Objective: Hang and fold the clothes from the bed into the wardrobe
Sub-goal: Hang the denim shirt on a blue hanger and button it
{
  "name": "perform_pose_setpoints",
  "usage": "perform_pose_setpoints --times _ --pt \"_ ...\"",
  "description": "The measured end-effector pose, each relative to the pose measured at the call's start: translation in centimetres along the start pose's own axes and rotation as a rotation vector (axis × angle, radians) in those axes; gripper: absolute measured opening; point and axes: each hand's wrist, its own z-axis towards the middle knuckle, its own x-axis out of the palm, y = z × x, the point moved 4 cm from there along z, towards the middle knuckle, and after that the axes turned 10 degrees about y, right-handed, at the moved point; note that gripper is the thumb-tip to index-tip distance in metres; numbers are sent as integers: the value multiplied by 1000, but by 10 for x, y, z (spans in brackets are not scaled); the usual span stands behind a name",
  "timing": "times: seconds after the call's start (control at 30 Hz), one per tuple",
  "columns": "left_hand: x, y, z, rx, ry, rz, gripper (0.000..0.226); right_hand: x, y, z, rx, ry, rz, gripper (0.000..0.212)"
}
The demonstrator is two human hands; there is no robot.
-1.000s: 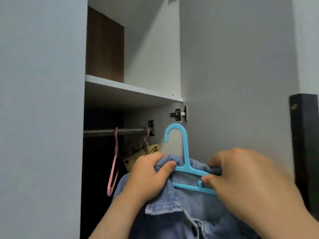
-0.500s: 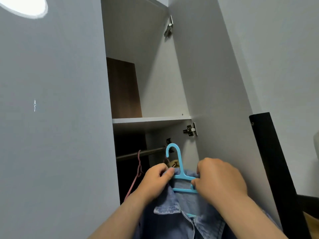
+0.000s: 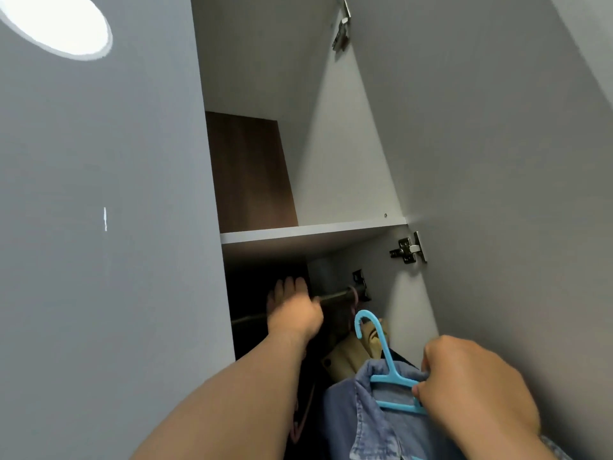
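Note:
A blue denim shirt (image 3: 361, 413) hangs on a light blue plastic hanger (image 3: 386, 368) at the lower right, in front of the open wardrobe. My right hand (image 3: 471, 390) pinches the hanger's shoulder bar and carries the shirt; the hook points up and is free, below the rail. My left hand (image 3: 293, 310) reaches up to the dark metal rail (image 3: 335, 298), fingers stretched upward at it, holding nothing I can see. A tan garment (image 3: 345, 355) hangs from the rail on a pink hanger hook (image 3: 355, 298), just behind the blue hook.
A white shelf (image 3: 311, 232) runs above the rail. The open wardrobe door (image 3: 497, 194) with its hinge (image 3: 408, 252) stands on the right, a grey panel (image 3: 99, 244) on the left. Part of a pink hanger (image 3: 297, 426) shows under my left forearm.
My left hand has let go of the shirt collar and gone up to the rail. The right hand alone now carries hanger and shirt. The view has tilted upward.

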Motion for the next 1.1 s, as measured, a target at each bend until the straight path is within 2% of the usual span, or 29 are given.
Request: perform_pose_setpoints --times 0.13,0.2,0.33,0.43,0.53,0.67,0.77,0.87,0.97,1.1 --pt "17 12 30 -126 58 31 52 19 8 24 -26 157 15 7" --pt "27 19 39 -204 113 71 50 29 4 35 -38 231 -3 14" --pt "40 31 53 -299 220 165 56 42 -4 52 -106 385 41 11" --pt "48 32 58 -299 255 208 55 48 2 60 -77 393 56 6" --pt "53 32 61 -264 212 220 51 61 6 68 -44 349 59 11" --pt "58 31 62 -204 135 219 37 62 10 77 -31 112 13 5" --pt "59 33 62 -139 125 221 26 57 20 84 -39 61 6 7" --pt "54 32 65 -141 146 247 30 47 26 97 -56 -1 6 18" --pt "49 28 68 -179 185 225 37 40 35 111 -74 -85 16 19" --pt "48 31 70 -183 174 196 43 48 50 134 -96 -106 54 26"
